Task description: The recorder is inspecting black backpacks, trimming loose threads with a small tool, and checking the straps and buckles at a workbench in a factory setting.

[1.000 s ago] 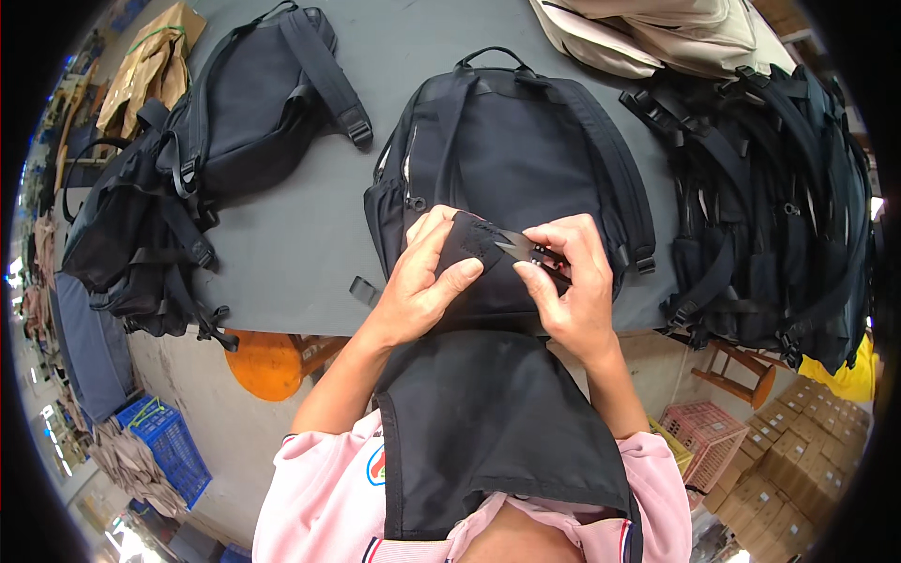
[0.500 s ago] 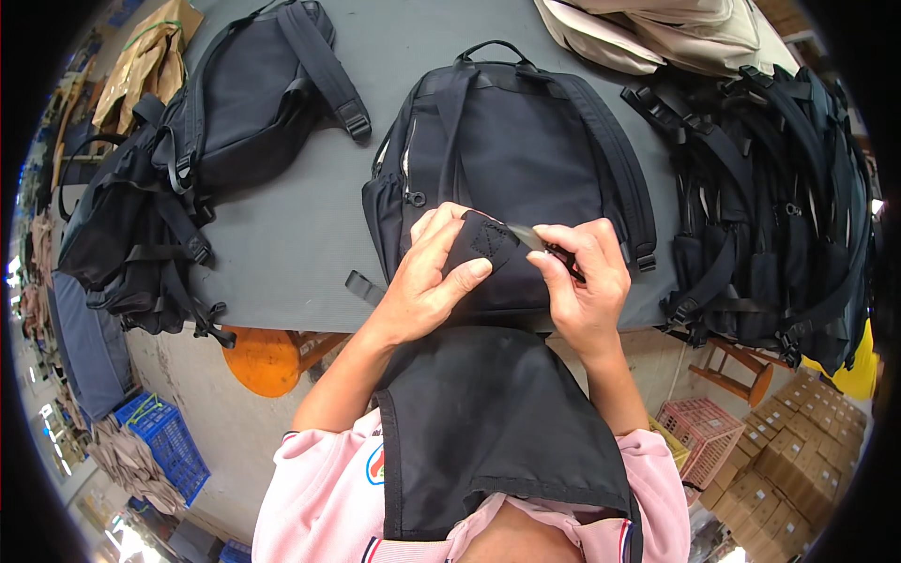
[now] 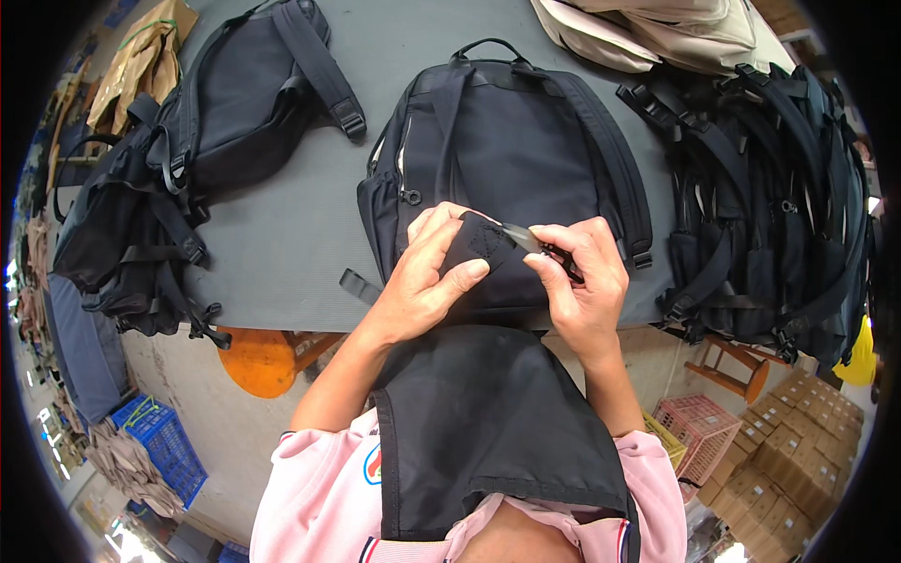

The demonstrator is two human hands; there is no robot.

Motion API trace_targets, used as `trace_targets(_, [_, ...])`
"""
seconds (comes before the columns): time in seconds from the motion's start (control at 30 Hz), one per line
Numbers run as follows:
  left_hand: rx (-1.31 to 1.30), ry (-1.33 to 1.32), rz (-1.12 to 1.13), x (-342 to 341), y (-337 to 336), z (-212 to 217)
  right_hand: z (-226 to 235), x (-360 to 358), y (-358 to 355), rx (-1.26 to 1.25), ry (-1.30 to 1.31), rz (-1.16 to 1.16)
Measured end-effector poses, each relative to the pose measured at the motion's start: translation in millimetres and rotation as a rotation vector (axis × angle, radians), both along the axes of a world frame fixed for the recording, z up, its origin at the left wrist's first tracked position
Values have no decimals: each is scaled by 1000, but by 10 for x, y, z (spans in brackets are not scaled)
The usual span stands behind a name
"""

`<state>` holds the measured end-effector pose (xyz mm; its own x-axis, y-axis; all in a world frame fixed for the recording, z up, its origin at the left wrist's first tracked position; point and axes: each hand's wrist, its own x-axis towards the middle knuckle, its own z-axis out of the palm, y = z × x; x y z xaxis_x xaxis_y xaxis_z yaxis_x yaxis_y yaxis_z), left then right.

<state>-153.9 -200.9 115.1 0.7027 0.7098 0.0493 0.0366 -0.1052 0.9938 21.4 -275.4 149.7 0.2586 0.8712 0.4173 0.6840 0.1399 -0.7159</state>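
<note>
- The left grip [image 3: 427, 272] pinches a flat black fabric piece [image 3: 482, 242] between thumb and fingers, holding it up above the lower part of a black backpack [image 3: 526, 150]; rows of stitching show on its face.
- The right grip [image 3: 589, 281] is closed on small snips [image 3: 524, 237], thumb and fingers pressed to the dark handle, with the metal blades pointing left.
- The blade tips lie at the upper right edge of the fabric piece; whether they touch it cannot be told.
- The backpack lies flat on the grey worktop [image 3: 291, 253], its top handle pointing away from the person and its shoulder straps facing up.
- To the left, more black bags [image 3: 239, 117] lie on the worktop, one hanging over the edge, near a brown paper bag [image 3: 141, 70].
- To the right lies a pile of black backpacks [image 3: 751, 206], with pale beige bags [image 3: 662, 33] just beyond.
- The person wears a black apron [image 3: 497, 413] over a pink shirt [image 3: 319, 488].
- Below the worktop are a round wooden stool [image 3: 255, 361] and a blue crate [image 3: 164, 450] on the left, and a pink crate [image 3: 696, 433] and cardboard boxes [image 3: 788, 460] on the right.
</note>
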Motion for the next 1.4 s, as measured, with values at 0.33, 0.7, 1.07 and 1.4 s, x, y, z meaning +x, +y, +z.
trace_targets(0.33, [24, 8, -10, 12, 30, -8, -82, -4, 43, -26, 57, 16])
trace_targets(0.7, [40, 69, -333, 631, 1003, -420, -158, -300, 87, -195, 226, 159])
trace_targets(1.07, [-808, 334, 57, -1281, -487, -182, -622, -279, 196, -528, 1, 244])
trace_targets(1.4, [-1597, -489, 704, -864, -855, -904, -598, -268, 185, -581, -70, 308])
